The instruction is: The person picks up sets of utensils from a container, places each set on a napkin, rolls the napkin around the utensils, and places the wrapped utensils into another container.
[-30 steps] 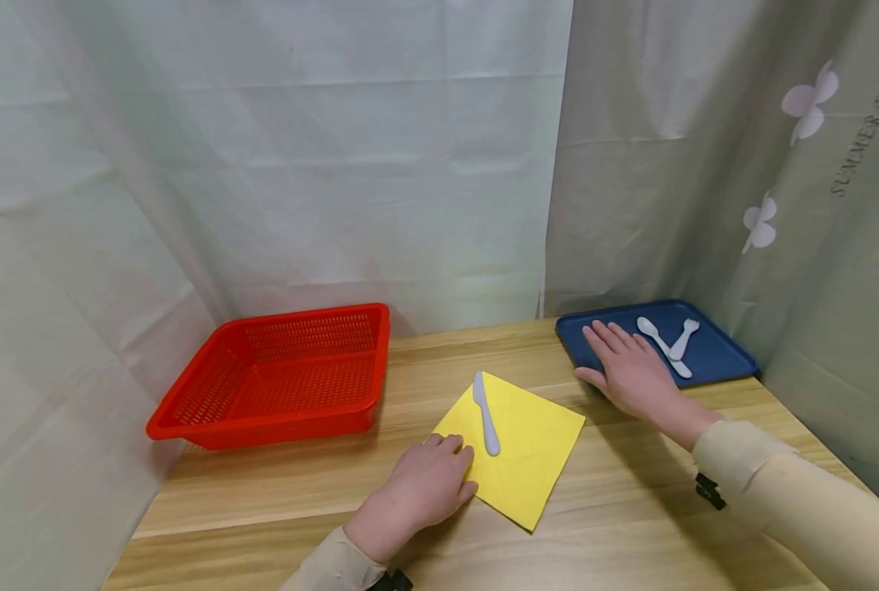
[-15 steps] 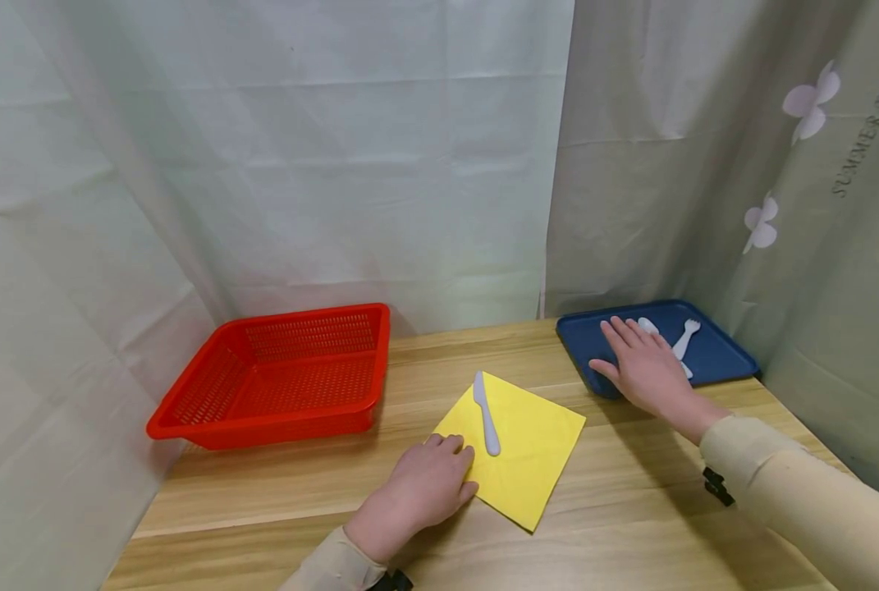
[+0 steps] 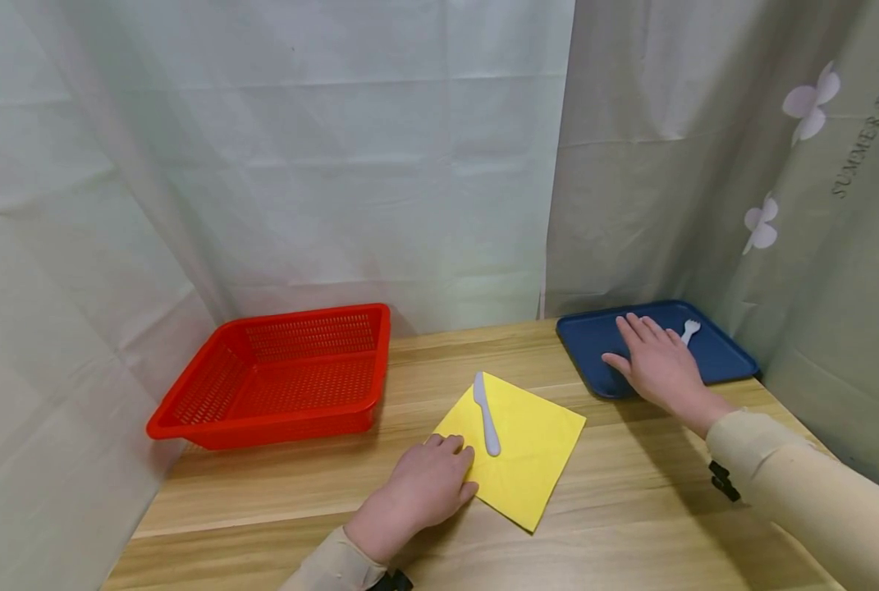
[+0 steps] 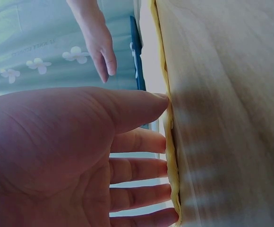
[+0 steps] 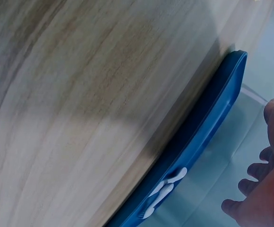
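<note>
Left hand point(image 3: 428, 484) is relaxed, no grip, fingertips resting on the yellow napkin point(image 3: 531, 447) (knife point(image 3: 487, 423) is on it too). Right hand point(image 3: 661, 361) is spread flat, empty, over the blue tray point(image 3: 594, 349) right of the napkin.

A: What does the red rectangular plastic basket point(image 3: 284, 431) look like up close?
B: Glossy and smooth along its rim, its walls pierced in a fine grid.
A: And the blue rectangular plastic tray point(image 3: 594, 345)?
B: Smooth, with a soft shine along the raised edge.
A: The yellow square folded sheet point(image 3: 531, 447)?
B: Matt and faintly creased; cloth or paper cannot be told. The slim lilac-grey knife point(image 3: 488, 425) and small white fork point(image 3: 691, 329) both look like smooth plastic.
A: The counter point(image 3: 262, 492)?
B: Light brown wood grain, low sheen. The pale grey hanging curtain point(image 3: 336, 180) looks like creased cloth.
</note>
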